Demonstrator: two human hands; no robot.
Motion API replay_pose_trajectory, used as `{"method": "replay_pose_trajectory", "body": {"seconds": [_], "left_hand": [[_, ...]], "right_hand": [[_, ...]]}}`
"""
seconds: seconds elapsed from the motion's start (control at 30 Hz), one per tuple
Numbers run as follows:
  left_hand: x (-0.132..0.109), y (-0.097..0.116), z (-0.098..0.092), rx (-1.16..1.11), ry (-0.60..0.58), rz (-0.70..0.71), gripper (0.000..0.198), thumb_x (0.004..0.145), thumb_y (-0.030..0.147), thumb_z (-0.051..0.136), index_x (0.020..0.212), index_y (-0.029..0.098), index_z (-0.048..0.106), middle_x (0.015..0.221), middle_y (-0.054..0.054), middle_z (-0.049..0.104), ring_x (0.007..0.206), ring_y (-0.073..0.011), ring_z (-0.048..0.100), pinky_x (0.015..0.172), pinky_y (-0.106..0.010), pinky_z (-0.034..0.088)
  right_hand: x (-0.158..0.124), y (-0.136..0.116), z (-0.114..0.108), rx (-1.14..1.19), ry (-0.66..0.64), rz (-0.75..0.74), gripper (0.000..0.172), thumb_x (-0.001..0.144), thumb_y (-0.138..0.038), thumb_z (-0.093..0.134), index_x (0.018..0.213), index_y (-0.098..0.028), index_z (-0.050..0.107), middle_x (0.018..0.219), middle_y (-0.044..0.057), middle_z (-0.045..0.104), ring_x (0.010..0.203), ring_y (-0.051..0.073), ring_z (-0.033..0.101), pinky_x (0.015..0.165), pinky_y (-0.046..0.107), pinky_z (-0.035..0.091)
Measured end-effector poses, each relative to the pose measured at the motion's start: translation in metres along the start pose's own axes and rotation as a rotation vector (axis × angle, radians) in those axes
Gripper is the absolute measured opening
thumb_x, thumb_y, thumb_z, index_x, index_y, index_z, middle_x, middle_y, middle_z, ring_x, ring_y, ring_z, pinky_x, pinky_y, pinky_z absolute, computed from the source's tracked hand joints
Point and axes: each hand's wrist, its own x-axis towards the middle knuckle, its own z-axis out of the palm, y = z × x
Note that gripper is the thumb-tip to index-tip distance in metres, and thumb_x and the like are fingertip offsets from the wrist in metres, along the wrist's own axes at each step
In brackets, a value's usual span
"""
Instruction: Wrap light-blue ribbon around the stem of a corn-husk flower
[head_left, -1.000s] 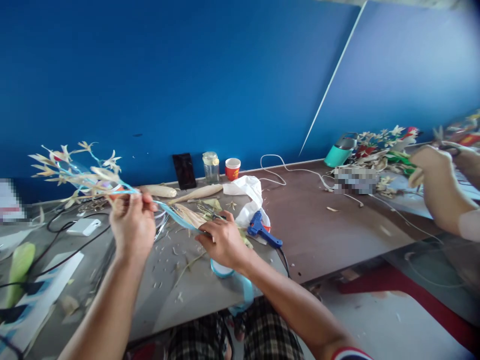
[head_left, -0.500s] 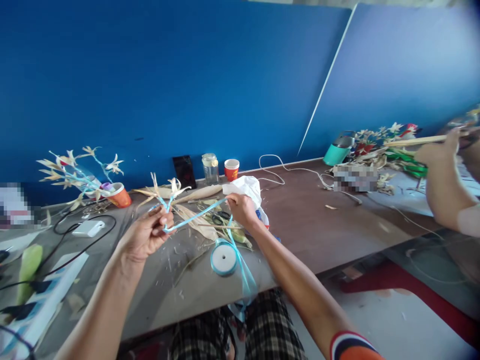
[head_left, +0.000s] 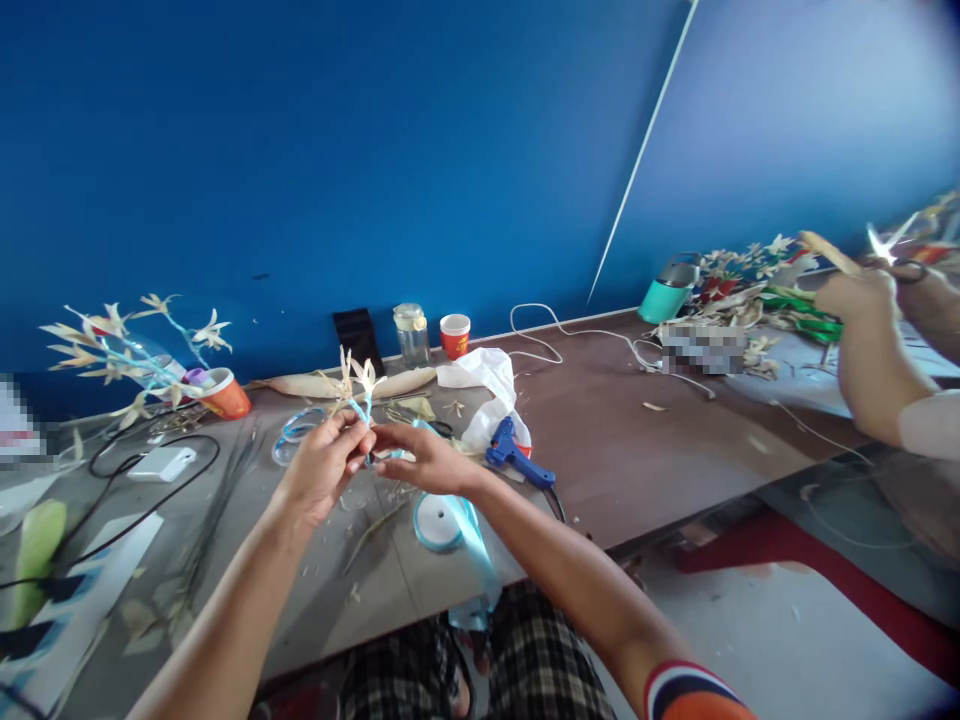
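Observation:
My left hand (head_left: 330,462) pinches the stem of a husk flower sprig (head_left: 360,390) with pale petals, and light-blue ribbon wraps the stem. My right hand (head_left: 424,455) meets the left fingertips at the lower stem, its fingers curled around the light-blue ribbon; the exact grip is partly hidden. From there the ribbon hangs past a ribbon spool (head_left: 439,522) lying on the table, and loose loops of ribbon (head_left: 476,570) drop over the front edge towards my lap. Dried corn husks (head_left: 405,383) lie behind my hands.
A blue glue gun (head_left: 517,455) rests right of my hands beside a white plastic bag (head_left: 480,380). Behind are a glass jar (head_left: 412,340) and a red paper cup (head_left: 455,337). Finished flowers stand in an orange cup (head_left: 227,395) at left. At right, a co-worker's hands hold scissors (head_left: 890,240) and husk.
My right hand has moved left from holding the ribbon stretched out, and now touches my left hand. The sprig has shifted slightly right. The glue gun has come into clear view.

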Motion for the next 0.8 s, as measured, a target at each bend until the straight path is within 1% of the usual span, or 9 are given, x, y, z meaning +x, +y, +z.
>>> {"method": "replay_pose_trajectory", "body": {"seconds": [0.1,0.17,0.23,0.33,0.43,0.5,0.57,0.67,0.8], "left_hand": [[-0.002,0.001,0.004,0.042,0.011,0.049,0.017,0.075,0.025,0.062,0.07,0.016,0.049,0.057,0.005,0.052,0.041,-0.0022,0.039,0.043,-0.014,0.031],[-0.003,0.001,0.004,0.044,0.024,0.069,0.017,0.075,0.025,0.061,0.069,0.016,0.048,0.057,0.005,0.052,0.04,-0.0024,0.039,0.042,-0.014,0.031],[-0.002,0.0,0.004,0.028,0.032,0.078,0.016,0.075,0.025,0.061,0.069,0.017,0.048,0.057,0.005,0.052,0.04,-0.0025,0.039,0.042,-0.015,0.03],[0.0,-0.002,0.002,0.014,0.037,0.082,0.017,0.074,0.025,0.062,0.068,0.017,0.048,0.057,0.005,0.052,0.041,-0.0027,0.039,0.042,-0.015,0.03],[0.002,-0.007,0.001,-0.003,0.051,0.084,0.017,0.072,0.025,0.064,0.068,0.016,0.049,0.056,0.006,0.052,0.042,-0.0033,0.04,0.043,-0.016,0.031],[0.003,-0.01,0.001,-0.015,0.065,0.073,0.018,0.07,0.025,0.066,0.07,0.017,0.051,0.056,0.005,0.052,0.042,-0.0041,0.04,0.042,-0.017,0.031],[0.004,-0.013,0.001,-0.017,0.074,0.054,0.019,0.068,0.026,0.068,0.071,0.017,0.052,0.055,0.005,0.053,0.043,-0.005,0.041,0.042,-0.017,0.031],[0.005,-0.015,0.003,-0.012,0.08,0.043,0.02,0.067,0.027,0.069,0.07,0.017,0.052,0.055,0.004,0.054,0.044,-0.006,0.043,0.043,-0.018,0.032],[0.006,-0.014,0.007,0.012,0.059,0.053,0.018,0.069,0.026,0.067,0.069,0.017,0.052,0.055,0.004,0.054,0.043,-0.0056,0.043,0.044,-0.019,0.032]], "right_hand": [[0.006,0.006,0.01,-0.011,0.094,0.076,0.026,0.077,-0.026,0.062,0.101,-0.016,0.061,0.083,0.002,0.062,0.079,0.015,0.058,0.076,0.029,0.046],[0.007,0.008,0.012,-0.009,0.097,0.142,0.027,0.075,-0.026,0.063,0.1,-0.016,0.061,0.07,-0.001,0.056,0.065,0.012,0.053,0.064,0.025,0.044],[0.007,0.01,0.012,0.011,0.063,0.185,0.031,0.073,-0.027,0.065,0.102,-0.016,0.06,0.068,-0.003,0.052,0.059,0.009,0.049,0.058,0.023,0.041],[0.007,0.008,0.013,-0.089,0.142,0.239,0.03,0.069,-0.026,0.068,0.097,-0.016,0.063,0.073,-0.002,0.053,0.062,0.009,0.049,0.059,0.022,0.04],[0.005,0.002,0.014,-0.271,0.24,0.211,0.019,0.069,-0.026,0.068,0.084,-0.016,0.066,0.074,-0.001,0.057,0.066,0.011,0.051,0.062,0.022,0.039],[0.003,-0.001,0.014,-0.354,0.229,0.149,0.013,0.069,-0.025,0.068,0.078,-0.016,0.066,0.075,0.0,0.06,0.069,0.011,0.053,0.063,0.021,0.038],[0.001,-0.002,0.014,-0.405,0.196,0.136,0.01,0.071,-0.024,0.066,0.078,-0.017,0.067,0.075,0.0,0.061,0.068,0.011,0.053,0.062,0.021,0.036],[0.0,0.003,0.014,-0.394,0.209,0.177,0.009,0.072,-0.024,0.064,0.079,-0.019,0.068,0.069,-0.001,0.06,0.063,0.011,0.051,0.059,0.021,0.035],[0.002,0.013,0.013,-0.26,0.309,0.144,0.006,0.067,-0.022,0.067,0.07,-0.018,0.064,0.069,-0.002,0.056,0.064,0.01,0.049,0.06,0.021,0.037]]}}
